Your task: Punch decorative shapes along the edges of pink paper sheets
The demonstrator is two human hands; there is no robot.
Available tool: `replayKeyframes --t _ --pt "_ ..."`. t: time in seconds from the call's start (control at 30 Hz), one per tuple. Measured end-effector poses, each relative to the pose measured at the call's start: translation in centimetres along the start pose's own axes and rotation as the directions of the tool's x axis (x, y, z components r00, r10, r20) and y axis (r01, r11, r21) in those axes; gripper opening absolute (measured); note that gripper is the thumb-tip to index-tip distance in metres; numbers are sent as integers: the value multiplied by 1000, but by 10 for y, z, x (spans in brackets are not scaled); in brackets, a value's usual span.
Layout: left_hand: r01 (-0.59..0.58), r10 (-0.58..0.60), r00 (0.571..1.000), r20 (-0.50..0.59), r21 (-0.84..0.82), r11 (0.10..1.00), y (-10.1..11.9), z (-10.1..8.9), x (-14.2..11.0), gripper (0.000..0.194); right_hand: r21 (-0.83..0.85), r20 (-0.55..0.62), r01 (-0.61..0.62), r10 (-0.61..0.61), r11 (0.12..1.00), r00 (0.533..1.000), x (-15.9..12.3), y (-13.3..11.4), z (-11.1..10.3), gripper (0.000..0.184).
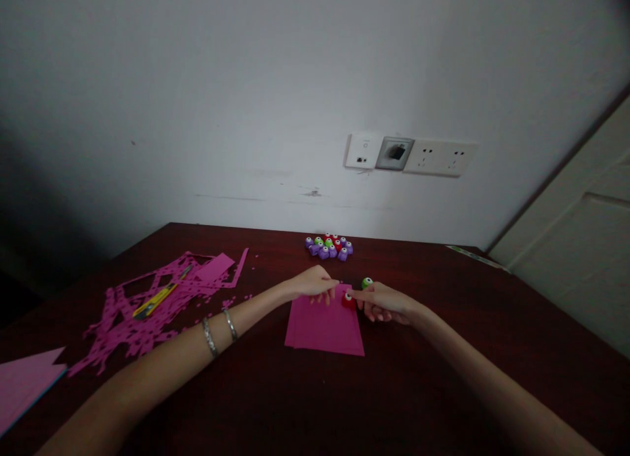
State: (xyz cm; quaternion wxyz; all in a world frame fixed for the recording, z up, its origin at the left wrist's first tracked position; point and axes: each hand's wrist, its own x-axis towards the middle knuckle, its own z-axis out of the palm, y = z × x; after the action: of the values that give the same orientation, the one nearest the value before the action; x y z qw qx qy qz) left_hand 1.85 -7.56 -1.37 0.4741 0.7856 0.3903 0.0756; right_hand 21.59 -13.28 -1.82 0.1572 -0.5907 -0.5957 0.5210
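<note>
Pink sheets of paper (322, 331) lie stacked on the dark table in front of me. My left hand (314, 283) rests over the upper part of the sheets, its fingers curled and pinched together at the paper near the far edge. A small red craft punch (348, 301) sits at the right edge of the paper. My right hand (386, 302) grips it, with a finger reaching over its white button and the other fingers curled below. Just behind the right hand stands a green craft punch (367, 283), partly hidden by it.
Several purple, green and red punches (329, 247) cluster near the wall. To the left, a yellow utility knife (160, 300) lies on tangled pink paper scraps (132, 331). Light pink sheets (27, 384) sit at the near left. Wall sockets (440, 157) are above the table.
</note>
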Motion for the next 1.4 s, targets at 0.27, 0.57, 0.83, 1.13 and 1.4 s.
replayKeyframes --t 0.27,0.57,0.83,1.13,1.4 --pt "-62 59 989 139 18 998 -1 -2 15 46 -142 44 -88 95 986 994 16 -1 -9 59" --pt "-35 7 974 227 120 992 3 4 25 66 -96 213 -218 234 971 949 24 -12 -18 50" --pt "153 -181 878 443 98 983 13 -8 29 61 -64 310 -386 386 920 869 24 -24 -19 40" --pt "278 -208 795 570 -36 960 10 -7 37 57 -35 284 -335 331 941 900 21 -23 -17 39" --pt "298 -192 779 597 -84 951 4 -4 37 55 -70 287 -326 333 943 898 20 -31 -15 36"
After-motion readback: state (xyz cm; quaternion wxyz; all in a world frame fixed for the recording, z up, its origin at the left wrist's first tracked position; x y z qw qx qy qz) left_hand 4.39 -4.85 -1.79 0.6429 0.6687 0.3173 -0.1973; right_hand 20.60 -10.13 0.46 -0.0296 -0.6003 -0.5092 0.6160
